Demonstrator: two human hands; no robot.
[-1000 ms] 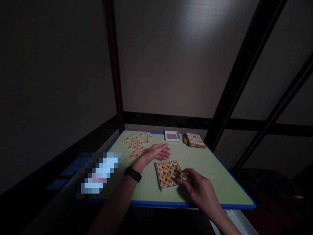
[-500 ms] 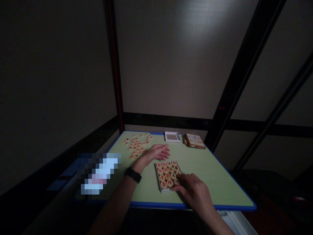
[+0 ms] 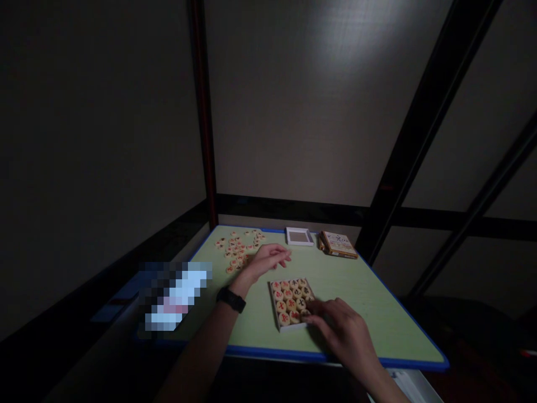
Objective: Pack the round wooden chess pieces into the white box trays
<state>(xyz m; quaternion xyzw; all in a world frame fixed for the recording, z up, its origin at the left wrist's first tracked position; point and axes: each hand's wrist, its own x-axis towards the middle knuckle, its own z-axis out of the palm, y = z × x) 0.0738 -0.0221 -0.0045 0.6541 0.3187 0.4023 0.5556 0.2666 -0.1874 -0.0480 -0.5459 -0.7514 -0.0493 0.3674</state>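
A shallow white box (image 3: pixel 276 313) stands on the green table, filled with rows of round pieces (image 3: pixel 291 304) marked with red and black characters. My right hand (image 3: pixel 344 330) is at the box's right front corner, its thumb and fingertips closed on a piece there. Beyond the box, my left hand (image 3: pixel 269 260) is over the table with its fingers loosely spread and nothing in them; a dark band (image 3: pixel 231 300) is on that wrist. Many loose round pieces (image 3: pixel 237 246) lie scattered to the left of and behind my left hand.
An empty white tray (image 3: pixel 299 237) lies at the table's back edge, with a printed cardboard box (image 3: pixel 338 244) to its right. A pixelated bright object (image 3: pixel 178 296) is at the table's left edge. The table (image 3: pixel 364 305) has a blue rim; walls stand behind and left.
The view has shifted slightly, moving everything a little to the right. My left hand's fingers have drawn a bit closer together. My right hand remains at the box corner.
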